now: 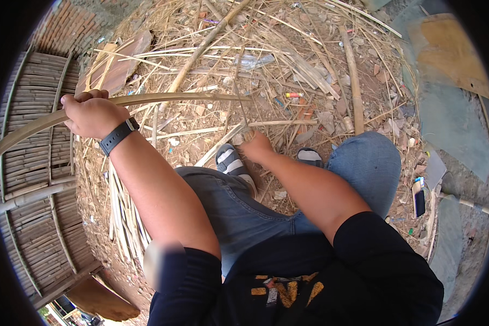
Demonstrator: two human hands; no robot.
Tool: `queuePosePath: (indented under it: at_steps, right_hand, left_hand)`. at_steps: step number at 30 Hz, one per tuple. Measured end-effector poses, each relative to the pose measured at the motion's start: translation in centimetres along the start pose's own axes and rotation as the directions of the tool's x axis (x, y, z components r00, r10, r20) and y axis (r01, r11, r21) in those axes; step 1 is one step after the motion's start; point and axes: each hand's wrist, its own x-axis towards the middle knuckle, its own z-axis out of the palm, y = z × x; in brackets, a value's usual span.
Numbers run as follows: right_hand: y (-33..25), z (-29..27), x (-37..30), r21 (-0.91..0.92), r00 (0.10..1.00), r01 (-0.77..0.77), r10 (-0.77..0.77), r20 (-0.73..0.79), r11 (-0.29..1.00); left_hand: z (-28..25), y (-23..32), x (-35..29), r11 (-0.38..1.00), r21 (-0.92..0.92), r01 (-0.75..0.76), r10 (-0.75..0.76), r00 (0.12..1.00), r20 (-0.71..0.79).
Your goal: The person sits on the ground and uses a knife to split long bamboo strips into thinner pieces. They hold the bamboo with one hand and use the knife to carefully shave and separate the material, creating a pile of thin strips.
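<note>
Closest to us, our blue denim knees and striped sandals (229,161) rest on dry, littered dirt. Our right hand (254,142) reaches down past them, fingers pinched around a thin upright sliver (239,95) of bamboo. Our left hand (89,114), with a black wristwatch (117,136), is fisted around a long, flat, pale bamboo strip (163,98); its long axis runs left to right, bowed slightly upward, its thin end pointing right. Beyond lie split bamboo canes (355,81) and straw; a woven bamboo panel (32,163) stands at left.
</note>
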Motion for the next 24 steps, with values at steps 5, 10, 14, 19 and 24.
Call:
queuePosePath:
  at_steps: [5, 10, 14, 19, 24]
  right_hand:
    - [-8.0, -1.6, -3.4, 0.137, 0.972, 0.184, -0.201, 0.120, 0.973]
    - [-11.4, -3.4, -5.0, 0.194, 0.855, 0.464, -0.495, 0.156, 0.864]
    - [-3.4, -1.6, -0.6, 0.060, 0.920, 0.390, -0.392, 0.026, 0.919]
    - [-6.4, -2.8, -2.2, 0.045, 0.954, 0.276, -0.279, 0.106, 0.960]
    - [-11.4, -5.1, -4.9, 0.089, 0.863, 0.447, -0.456, 0.217, 0.890]
  left_hand:
    - [0.1, -0.3, -0.2, 0.999, -0.016, -0.041, 0.041, 0.998, 0.043]
    - [0.1, -0.2, -0.7, 0.999, -0.016, -0.046, 0.047, 0.996, 0.074]
    - [0.0, 0.4, -0.7, 0.999, -0.030, -0.038, 0.040, 0.995, 0.089]
    - [-0.7, -0.1, 0.2, 0.998, -0.050, -0.026, 0.032, 0.993, 0.115]
    - [0.1, 0.2, -1.5, 0.995, -0.089, -0.034, 0.052, 0.976, 0.210]
